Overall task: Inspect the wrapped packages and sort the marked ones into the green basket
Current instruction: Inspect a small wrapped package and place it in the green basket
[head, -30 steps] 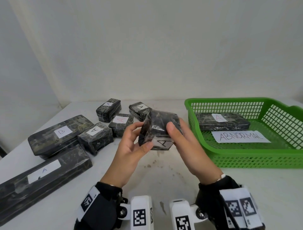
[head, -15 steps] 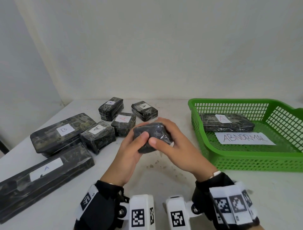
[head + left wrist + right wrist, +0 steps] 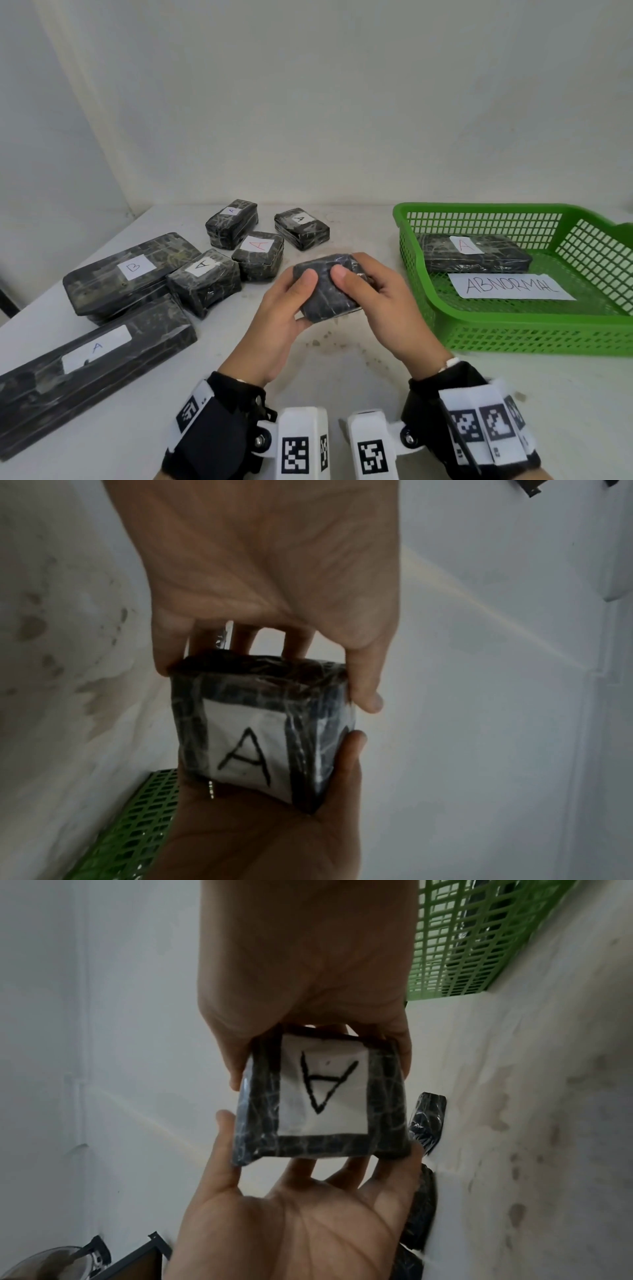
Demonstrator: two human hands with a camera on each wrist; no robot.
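Note:
Both hands hold one small dark wrapped package just above the table's middle. My left hand grips its left side and my right hand its right side, thumbs on top. From the head its label is hidden. In the wrist views the package shows a white label with a black A on its underside, between the left hand and the right hand. The green basket stands to the right, holding a flat package with a red A and an ABNORMAL paper.
On the white table to the left lie a long package marked A, a flat one marked B, and small ones marked A, one with a red A. A wall stands behind.
The hands have turned the package so its A label, first facing the head camera, now faces down. Both hands and the package have come lower, toward the table.

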